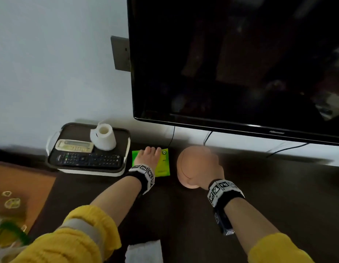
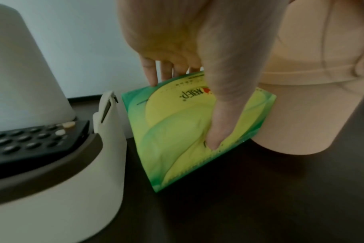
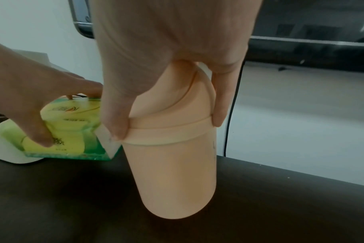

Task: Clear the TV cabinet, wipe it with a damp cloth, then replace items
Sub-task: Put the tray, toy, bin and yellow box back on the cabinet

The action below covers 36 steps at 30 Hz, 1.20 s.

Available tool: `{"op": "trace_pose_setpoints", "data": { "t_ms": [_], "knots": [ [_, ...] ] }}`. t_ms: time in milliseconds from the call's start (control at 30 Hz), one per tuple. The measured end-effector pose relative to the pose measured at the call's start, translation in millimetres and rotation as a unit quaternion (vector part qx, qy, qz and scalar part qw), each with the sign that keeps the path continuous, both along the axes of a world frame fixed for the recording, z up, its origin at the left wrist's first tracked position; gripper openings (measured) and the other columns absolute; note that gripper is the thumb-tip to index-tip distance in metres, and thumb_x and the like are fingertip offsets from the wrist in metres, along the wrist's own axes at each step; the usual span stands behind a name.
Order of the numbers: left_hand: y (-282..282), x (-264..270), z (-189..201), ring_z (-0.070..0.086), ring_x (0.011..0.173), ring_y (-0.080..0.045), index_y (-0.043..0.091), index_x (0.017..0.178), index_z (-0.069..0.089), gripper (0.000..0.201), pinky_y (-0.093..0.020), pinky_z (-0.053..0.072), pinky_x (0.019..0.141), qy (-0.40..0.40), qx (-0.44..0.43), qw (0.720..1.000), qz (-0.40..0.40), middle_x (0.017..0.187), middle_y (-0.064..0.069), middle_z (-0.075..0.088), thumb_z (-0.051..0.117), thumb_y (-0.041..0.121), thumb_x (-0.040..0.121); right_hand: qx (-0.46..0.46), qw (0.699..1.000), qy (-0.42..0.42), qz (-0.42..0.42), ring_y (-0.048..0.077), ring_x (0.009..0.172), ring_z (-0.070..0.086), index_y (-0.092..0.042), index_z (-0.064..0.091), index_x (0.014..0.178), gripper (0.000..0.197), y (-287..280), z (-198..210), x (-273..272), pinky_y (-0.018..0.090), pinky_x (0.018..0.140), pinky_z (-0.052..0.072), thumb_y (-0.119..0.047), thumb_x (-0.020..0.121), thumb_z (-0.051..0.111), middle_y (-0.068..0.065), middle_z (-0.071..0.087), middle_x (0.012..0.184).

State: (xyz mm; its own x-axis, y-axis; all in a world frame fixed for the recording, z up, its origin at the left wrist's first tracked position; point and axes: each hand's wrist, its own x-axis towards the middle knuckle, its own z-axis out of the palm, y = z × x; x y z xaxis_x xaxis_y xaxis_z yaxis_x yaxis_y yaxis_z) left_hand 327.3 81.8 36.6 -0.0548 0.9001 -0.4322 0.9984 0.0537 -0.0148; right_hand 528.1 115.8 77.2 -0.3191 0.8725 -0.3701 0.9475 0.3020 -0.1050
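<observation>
Right now the left hand point(image 1: 146, 157) is gripping a green tissue pack point(image 2: 189, 131), with the fingers point(image 2: 151, 72) hooked over its far edge and the thumb pressing into its soft top. That pack is sitting on the dark cabinet top point(image 1: 260, 196), between a white tray point(image 1: 89, 170) and a peach-coloured bottle point(image 3: 170, 164), just beside both. The right hand point(image 1: 212, 168) is clasping the bottle from above, thumb and fingers curling around the lid and its raised band. Whether the bottle's base is touching the cabinet is not clear. On the tray two remotes point(image 1: 89, 159) and a white paper roll point(image 1: 103, 138) are lying. A black television point(image 1: 241, 63) is hanging above, and a white cloth point(image 1: 144, 251) is lying at the near edge
</observation>
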Motion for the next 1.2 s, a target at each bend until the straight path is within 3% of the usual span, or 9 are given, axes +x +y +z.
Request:
{"op": "trace_pose_setpoints", "data": {
  "t_ms": [200,400,633,767,833,900,967,1033,1200],
  "knots": [
    [30.2,-12.7,-29.8,0.027,0.139,-0.026,0.011,0.147,0.014,0.071,-0.037,0.033,0.11,-0.005,-0.008,1.0,0.029,0.149,-0.009,0.03,0.054,0.009,0.089,-0.018,0.997,0.079,-0.009,0.03,0.129,0.028,-0.042,0.016,0.136,0.101,26.6,-25.5,-18.0,0.045,0.085,0.051,-0.044,0.058,0.081,-0.003,0.014,0.142],
    [40.2,-26.7,-46.5,0.003,0.148,-0.024,0.014,0.151,-0.001,0.077,-0.039,0.017,0.12,-0.029,-0.042,0.997,0.06,0.16,-0.007,0.003,0.049,0.005,0.093,-0.012,0.993,0.119,0.0,0.029,0.135,0.021,-0.038,0.012,0.144,0.107,36.5,-36.6,-32.8,0.046,0.088,0.048,-0.053,0.06,0.077,-0.002,0.006,0.15],
    [44.4,-27.6,-54.1,-0.008,0.148,-0.022,0.015,0.152,-0.006,0.091,-0.039,0.011,0.121,-0.066,-0.06,0.994,0.061,0.161,-0.002,-0.008,0.054,-0.005,0.086,-0.006,0.987,0.158,-0.01,0.03,0.14,0.014,-0.039,0.012,0.144,0.107,37.5,-38.4,-38.0,0.048,0.092,0.046,-0.049,0.062,0.079,-0.003,0.0,0.152],
    [41.6,-27.4,-55.7,-0.01,0.148,-0.022,0.018,0.151,-0.01,0.096,-0.04,0.004,0.122,-0.048,-0.049,0.997,0.047,0.16,0.0,-0.013,0.058,-0.001,0.085,-0.01,0.985,0.17,-0.018,0.032,0.142,0.01,-0.039,0.011,0.144,0.108,35.8,-38.9,-38.0,0.052,0.096,0.044,-0.048,0.061,0.079,-0.001,-0.004,0.155],
    [34.2,-26.6,-54.4,-0.013,0.147,-0.022,0.021,0.15,-0.014,0.102,-0.042,0.002,0.121,-0.021,-0.033,0.999,0.025,0.159,0.001,-0.018,0.061,0.001,0.084,-0.013,0.987,0.156,-0.021,0.034,0.144,0.004,-0.041,0.005,0.145,0.112,36.7,-39.8,-40.0,0.058,0.102,0.037,-0.049,0.062,0.079,-0.001,-0.01,0.155],
    [25.1,-26.3,-50.7,-0.013,0.147,-0.022,0.024,0.15,-0.015,0.104,-0.043,0.003,0.121,-0.007,-0.025,1.0,0.015,0.158,-0.001,-0.021,0.062,0.002,0.083,-0.014,0.994,0.11,-0.022,0.037,0.144,-0.007,-0.044,-0.007,0.145,0.12,36.5,-39.3,-41.8,0.065,0.109,0.021,-0.051,0.062,0.079,-0.002,-0.023,0.155],
    [16.3,-29.7,-44.6,-0.011,0.148,-0.024,0.025,0.151,-0.01,0.103,-0.043,0.004,0.121,-0.01,-0.028,0.999,0.016,0.159,-0.003,-0.018,0.065,0.006,0.082,-0.001,0.997,0.073,-0.022,0.04,0.143,-0.015,-0.046,-0.016,0.143,0.126,33.7,-36.4,-43.8,0.069,0.108,0.009,-0.055,0.061,0.078,-0.002,-0.031,0.153],
    [3.9,-36.0,-38.2,-0.006,0.148,-0.025,0.025,0.151,-0.003,0.101,-0.041,0.007,0.121,-0.017,-0.021,0.999,0.019,0.16,-0.004,-0.011,0.068,0.014,0.081,0.024,0.997,0.064,-0.018,0.041,0.143,-0.016,-0.046,-0.017,0.143,0.123,25.9,-30.0,-46.8,0.07,0.107,0.006,-0.059,0.062,0.075,-0.001,-0.032,0.152],
    [-37.5,-48.9,-13.0,0.017,0.144,-0.022,0.026,0.145,0.023,0.07,-0.036,0.023,0.115,-0.04,0.043,0.997,0.041,0.153,-0.001,0.023,0.059,0.023,0.085,0.074,0.996,0.04,0.01,0.039,0.143,-0.012,-0.044,-0.013,0.143,0.104,-7.2,-15.6,-63.6,0.067,0.11,0.0,-0.057,0.075,0.064,0.002,-0.02,0.156]
  ]
}}
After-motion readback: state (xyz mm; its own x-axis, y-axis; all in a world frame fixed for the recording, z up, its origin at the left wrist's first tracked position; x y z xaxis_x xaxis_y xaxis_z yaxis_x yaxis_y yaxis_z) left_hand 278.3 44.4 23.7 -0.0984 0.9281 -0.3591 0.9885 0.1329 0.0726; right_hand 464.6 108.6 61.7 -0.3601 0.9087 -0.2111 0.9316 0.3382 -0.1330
